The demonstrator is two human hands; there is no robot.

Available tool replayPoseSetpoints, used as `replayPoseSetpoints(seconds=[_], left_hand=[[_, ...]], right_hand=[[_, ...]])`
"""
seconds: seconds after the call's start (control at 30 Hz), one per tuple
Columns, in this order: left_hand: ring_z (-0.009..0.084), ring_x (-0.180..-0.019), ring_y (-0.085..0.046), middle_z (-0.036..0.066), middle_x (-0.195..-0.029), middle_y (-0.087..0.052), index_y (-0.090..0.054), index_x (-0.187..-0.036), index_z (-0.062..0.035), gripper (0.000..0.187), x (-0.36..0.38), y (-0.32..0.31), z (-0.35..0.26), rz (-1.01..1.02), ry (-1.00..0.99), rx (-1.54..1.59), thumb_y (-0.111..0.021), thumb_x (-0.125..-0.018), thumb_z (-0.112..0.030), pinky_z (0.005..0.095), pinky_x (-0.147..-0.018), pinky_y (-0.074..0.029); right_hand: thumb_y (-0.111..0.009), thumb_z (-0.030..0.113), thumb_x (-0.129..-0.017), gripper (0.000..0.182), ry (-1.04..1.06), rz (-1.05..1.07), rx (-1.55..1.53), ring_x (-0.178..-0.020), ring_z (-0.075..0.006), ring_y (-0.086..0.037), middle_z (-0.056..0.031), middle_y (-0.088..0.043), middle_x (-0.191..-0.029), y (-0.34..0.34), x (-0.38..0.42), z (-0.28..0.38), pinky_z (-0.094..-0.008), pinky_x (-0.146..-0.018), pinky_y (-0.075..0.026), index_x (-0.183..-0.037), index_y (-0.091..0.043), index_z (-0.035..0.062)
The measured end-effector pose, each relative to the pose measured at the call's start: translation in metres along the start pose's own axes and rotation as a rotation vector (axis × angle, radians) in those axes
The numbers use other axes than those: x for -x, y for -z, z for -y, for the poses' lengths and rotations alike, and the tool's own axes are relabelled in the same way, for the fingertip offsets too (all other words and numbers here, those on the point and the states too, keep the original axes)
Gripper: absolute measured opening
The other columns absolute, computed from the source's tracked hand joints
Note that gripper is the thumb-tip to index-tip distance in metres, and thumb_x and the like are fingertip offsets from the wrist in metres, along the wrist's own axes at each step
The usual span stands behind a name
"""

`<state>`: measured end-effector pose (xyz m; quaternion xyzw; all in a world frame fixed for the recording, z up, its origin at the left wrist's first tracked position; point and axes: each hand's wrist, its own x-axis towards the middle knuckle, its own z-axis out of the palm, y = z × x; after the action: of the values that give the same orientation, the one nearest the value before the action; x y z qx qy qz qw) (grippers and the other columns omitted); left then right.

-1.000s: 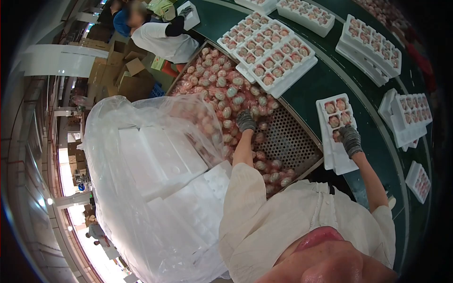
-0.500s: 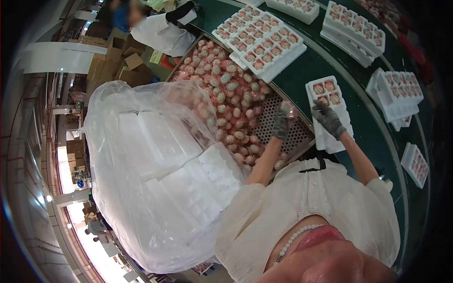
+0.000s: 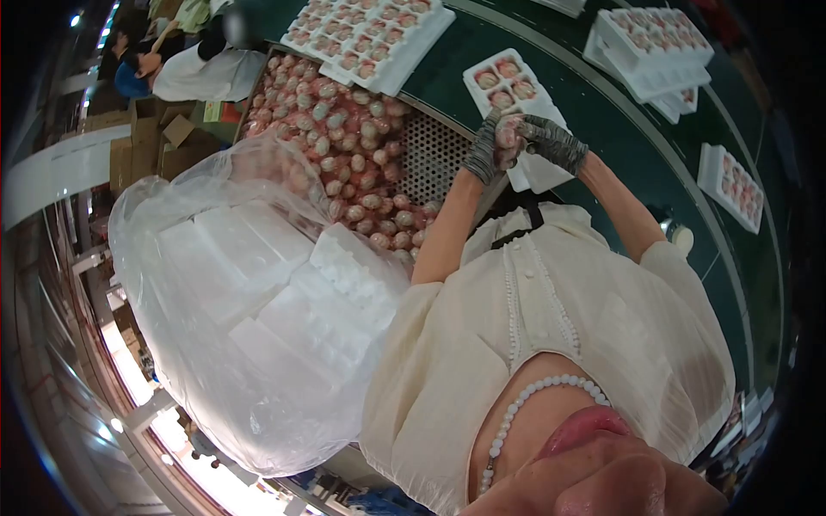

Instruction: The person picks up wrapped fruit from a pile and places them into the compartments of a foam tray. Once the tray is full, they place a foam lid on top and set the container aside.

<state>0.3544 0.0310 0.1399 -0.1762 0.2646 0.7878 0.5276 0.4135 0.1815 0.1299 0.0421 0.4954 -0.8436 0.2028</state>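
My left hand (image 3: 483,153) and my right hand (image 3: 557,144), both in grey knit gloves, meet over the near part of a white foam tray (image 3: 538,176). Between their closed fingers is a round, egg-like item in pinkish clear wrap (image 3: 509,138), partly covered by the gloves. Several similar wrapped items (image 3: 505,69) sit in the tray's far compartments. To the left of my left hand, a bin with a perforated metal bottom (image 3: 434,155) holds a heap of the same wrapped items (image 3: 366,159).
A large clear plastic bag of white foam trays (image 3: 249,267) stands left of me. Filled trays (image 3: 361,39) rest beyond the bin, and stacked ones (image 3: 650,56) lie on the green belt (image 3: 602,120). Another person (image 3: 202,73) is at the far left.
My left hand has moved from above the bin to the tray, bringing a wrapped item to my right hand. The whole view has shifted, with the scene now further left and up.
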Motion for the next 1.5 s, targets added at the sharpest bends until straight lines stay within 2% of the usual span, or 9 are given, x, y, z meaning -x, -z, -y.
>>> replayPoseSetpoints(seconds=[0.3,0.43,0.5,0.57,0.63,0.7,0.77,1.03,1.5], left_hand=[[0.0177,-0.044,-0.052,0.011,-0.065,-0.055,-0.052,-0.091,-0.0118,0.048,-0.029,0.007,0.013,0.145,0.316,-0.118,-0.04,-0.075,-0.055,0.0323,-0.034,-0.043],[0.0292,-0.066,-0.057,0.016,-0.087,-0.054,-0.048,-0.102,-0.0075,0.046,-0.041,-0.004,0.031,-0.213,-0.054,-0.401,-0.047,-0.077,-0.046,0.0414,-0.056,-0.047],[0.0257,-0.066,-0.058,0.016,-0.088,-0.054,-0.045,-0.104,-0.0016,0.037,-0.04,-0.008,0.053,-0.196,-0.884,-1.466,-0.049,-0.08,-0.03,0.0396,-0.057,-0.048],[0.0194,-0.07,-0.058,0.014,-0.078,-0.055,-0.044,-0.106,0.0029,0.032,-0.038,-0.013,0.048,-0.233,-0.966,-1.545,-0.048,-0.082,-0.017,0.0327,-0.059,-0.049],[0.0206,-0.071,-0.058,0.013,-0.071,-0.056,-0.048,-0.103,0.0029,0.03,-0.026,-0.025,0.044,-0.338,-0.457,-1.101,-0.049,-0.08,-0.016,0.0325,-0.061,-0.047],[0.0254,-0.067,-0.058,0.014,-0.07,-0.057,-0.054,-0.093,0.0011,0.023,-0.031,-0.011,0.049,-0.362,-0.564,-1.16,-0.05,-0.079,-0.017,0.035,-0.064,-0.046],[0.0291,-0.062,-0.056,0.016,-0.074,-0.058,-0.057,-0.086,-0.0023,0.019,-0.042,-0.004,0.041,-0.369,-1.274,-1.825,-0.051,-0.077,-0.019,0.0373,-0.062,-0.045],[0.0292,-0.069,-0.056,0.016,-0.075,-0.057,-0.056,-0.085,-0.0031,0.021,-0.085,-0.006,0.032,-0.741,-1.0,-1.79,-0.056,-0.069,-0.016,0.0369,-0.065,-0.044],[0.029,-0.076,-0.055,0.016,-0.085,-0.054,-0.051,-0.097,-0.0051,0.027,-0.057,0.001,0.044,-0.61,-0.869,-2.313,-0.048,-0.071,-0.013,0.0385,-0.065,-0.045]], right_hand=[[-0.061,0.034,-0.074,0.038,0.079,-0.064,-0.003,-0.069,-0.0077,-0.049,-0.0008,-0.055,-0.083,0.009,0.02,0.018,-0.0213,-0.062,-0.042,-0.1,-0.053,0.0071],[-0.061,0.033,-0.074,0.032,0.107,-0.389,0.338,-0.065,-0.0058,-0.048,0.0007,-0.055,-0.077,0.036,0.013,0.002,-0.0206,-0.053,-0.041,-0.094,-0.053,0.0099],[-0.061,0.033,-0.074,0.036,0.072,-0.633,0.35,-0.065,-0.0087,-0.05,-0.0042,-0.056,-0.08,0.041,0.011,0.002,-0.0233,-0.053,-0.044,-0.096,-0.053,0.0055],[-0.061,0.03,-0.074,0.034,0.092,-0.605,0.31,-0.063,-0.0082,-0.05,-0.0036,-0.056,-0.079,0.042,0.018,0.004,-0.0221,-0.052,-0.044,-0.099,-0.052,0.0073],[-0.061,0.025,-0.074,0.033,0.123,-0.428,0.206,-0.06,-0.0076,-0.049,-0.0026,-0.055,-0.078,0.046,0.03,0.007,-0.0208,-0.05,-0.044,-0.101,-0.052,0.008],[-0.062,0.022,-0.073,0.031,0.113,-0.368,0.234,-0.058,-0.0071,-0.048,-0.0016,-0.054,-0.076,0.048,0.035,0.009,-0.0203,-0.049,-0.044,-0.1,-0.053,0.0099],[-0.064,0.02,-0.071,0.029,0.123,-0.317,0.275,-0.059,-0.0057,-0.049,-0.0021,-0.054,-0.074,0.051,0.033,0.008,-0.0194,-0.049,-0.043,-0.097,-0.055,0.0113],[-0.067,0.025,-0.064,0.036,0.281,-0.712,0.788,-0.07,-0.023,-0.053,-0.0097,-0.056,-0.079,0.065,-0.013,0.016,-0.0328,-0.067,-0.044,-0.094,-0.054,0.0085],[-0.06,0.026,-0.069,0.032,0.333,-0.387,1.431,-0.076,-0.03,-0.053,-0.0142,-0.049,-0.084,0.047,-0.008,0.024,-0.039,-0.065,-0.043,-0.093,-0.051,0.0072]])
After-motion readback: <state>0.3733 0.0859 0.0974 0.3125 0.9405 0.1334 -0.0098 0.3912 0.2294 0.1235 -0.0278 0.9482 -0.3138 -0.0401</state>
